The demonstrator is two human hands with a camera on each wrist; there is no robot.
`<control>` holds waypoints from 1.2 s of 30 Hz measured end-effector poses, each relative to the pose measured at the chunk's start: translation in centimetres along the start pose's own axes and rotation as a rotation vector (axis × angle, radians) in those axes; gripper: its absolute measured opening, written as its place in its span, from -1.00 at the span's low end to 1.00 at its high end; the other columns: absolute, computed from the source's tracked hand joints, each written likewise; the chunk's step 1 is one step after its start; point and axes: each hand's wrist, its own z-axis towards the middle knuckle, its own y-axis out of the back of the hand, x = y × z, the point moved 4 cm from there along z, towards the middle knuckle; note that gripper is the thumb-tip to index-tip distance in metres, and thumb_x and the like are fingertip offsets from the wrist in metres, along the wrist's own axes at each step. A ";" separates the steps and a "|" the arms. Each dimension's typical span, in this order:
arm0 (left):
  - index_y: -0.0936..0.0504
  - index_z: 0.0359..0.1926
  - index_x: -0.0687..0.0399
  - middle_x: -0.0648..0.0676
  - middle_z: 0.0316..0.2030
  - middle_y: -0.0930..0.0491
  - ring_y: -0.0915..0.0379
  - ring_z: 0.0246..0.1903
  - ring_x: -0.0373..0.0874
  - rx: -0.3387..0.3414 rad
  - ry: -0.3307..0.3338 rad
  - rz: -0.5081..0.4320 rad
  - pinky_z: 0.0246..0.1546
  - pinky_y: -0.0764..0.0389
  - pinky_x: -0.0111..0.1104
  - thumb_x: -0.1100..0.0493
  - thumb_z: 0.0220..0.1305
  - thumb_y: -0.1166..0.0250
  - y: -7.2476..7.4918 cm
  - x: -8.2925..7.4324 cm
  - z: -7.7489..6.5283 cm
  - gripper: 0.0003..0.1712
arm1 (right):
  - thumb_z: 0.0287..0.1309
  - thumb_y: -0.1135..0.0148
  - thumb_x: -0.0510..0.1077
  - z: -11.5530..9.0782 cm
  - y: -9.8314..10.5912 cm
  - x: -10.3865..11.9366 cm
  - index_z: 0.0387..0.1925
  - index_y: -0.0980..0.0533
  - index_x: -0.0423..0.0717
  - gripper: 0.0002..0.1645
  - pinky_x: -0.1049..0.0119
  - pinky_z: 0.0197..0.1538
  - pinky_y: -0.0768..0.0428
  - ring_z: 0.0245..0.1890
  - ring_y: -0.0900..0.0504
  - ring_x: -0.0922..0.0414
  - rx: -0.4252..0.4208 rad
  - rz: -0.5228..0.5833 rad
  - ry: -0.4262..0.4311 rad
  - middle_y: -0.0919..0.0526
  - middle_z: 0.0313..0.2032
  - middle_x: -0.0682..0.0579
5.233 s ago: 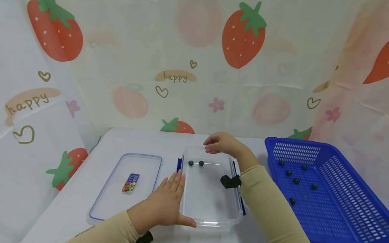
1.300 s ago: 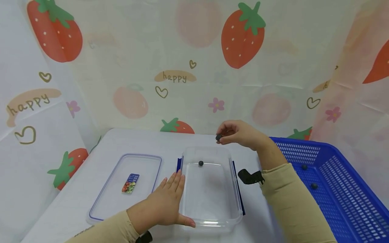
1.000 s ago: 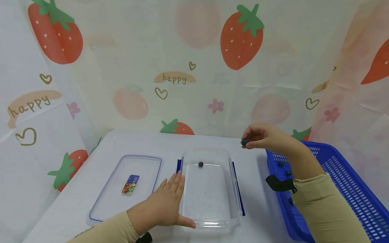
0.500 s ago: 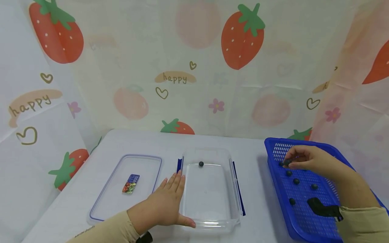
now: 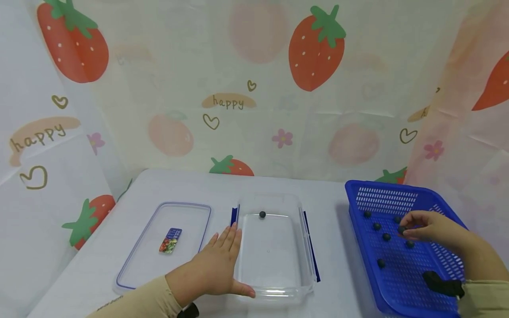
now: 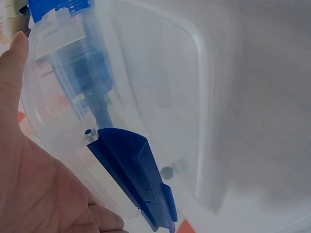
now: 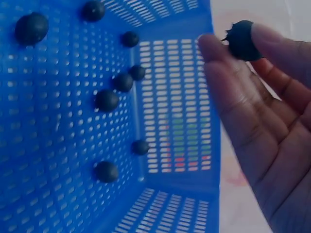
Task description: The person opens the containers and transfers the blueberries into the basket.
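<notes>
My right hand (image 5: 433, 227) is over the blue basket and pinches a dark blueberry (image 7: 243, 41) between thumb and fingers; the berry's spiky crown shows in the right wrist view. Several other blueberries (image 7: 106, 101) lie scattered on the floor of the blue mesh basket (image 5: 413, 287). With fingers straight, my left hand (image 5: 214, 267) rests along the left wall of a clear plastic container (image 5: 270, 265). One blueberry (image 5: 262, 214) sits at the far end inside that container. A dark blue side clip (image 6: 133, 167) of the container hangs down, close to the left palm in the left wrist view.
A clear lid (image 5: 165, 204) with a blue-edged rim lies left of the container, bearing a small colourful label (image 5: 171, 240). White cloth covers the table (image 5: 330, 247). Behind it hangs a strawberry-print curtain (image 5: 254, 145).
My right hand has gone from above the container to the basket on the right, carrying a blueberry. The container held two blueberries earlier and shows one now. My left hand has stayed put.
</notes>
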 end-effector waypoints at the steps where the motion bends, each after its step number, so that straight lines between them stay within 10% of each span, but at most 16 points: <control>1: 0.14 0.38 0.35 0.35 0.37 0.20 0.30 0.36 0.18 -0.001 0.000 -0.002 0.27 0.02 0.04 -0.72 -0.29 0.08 0.0 0.0 0.0 0.49 | 0.20 -0.13 -0.19 0.0 0.0 -0.3 -0.19 -0.39 -0.42 -0.69 0.31 -0.23 -0.57 -0.32 -0.59 0.13 0.021 0.015 -0.007 -0.57 -0.29 -0.07; 9: 0.14 0.38 0.34 0.34 0.38 0.21 0.31 0.37 0.17 -0.002 0.005 -0.008 0.27 0.03 0.03 -0.70 -0.28 0.05 0.1 -0.1 0.0 0.48 | 0.14 -0.14 -0.28 0.1 -0.5 -2.3 -0.24 -0.37 -0.47 -0.73 0.24 -0.19 -0.58 -0.25 -0.59 0.10 0.204 0.120 -0.008 -0.55 -0.28 -0.06; 22: 0.14 0.38 0.35 0.35 0.37 0.22 0.32 0.37 0.17 -0.004 0.006 -0.015 0.27 0.03 0.04 -0.71 -0.29 0.07 0.0 0.0 0.0 0.49 | 0.12 -0.16 -0.27 -0.1 -0.5 -3.8 -0.17 -0.38 -0.49 -0.67 0.16 -0.14 -0.58 -0.20 -0.59 -0.04 0.175 0.137 -0.151 -0.56 -0.26 -0.12; 36: 0.14 0.38 0.36 0.36 0.37 0.22 0.32 0.36 0.18 -0.003 -0.001 -0.006 0.26 0.02 0.05 -0.70 -0.27 0.06 -0.1 0.0 0.0 0.47 | 0.24 -0.05 -0.26 -0.1 0.6 -1.8 -0.16 -0.41 -0.42 -0.76 0.25 -0.14 -0.58 -0.21 -0.61 0.09 0.163 0.180 -0.038 -0.57 -0.24 -0.05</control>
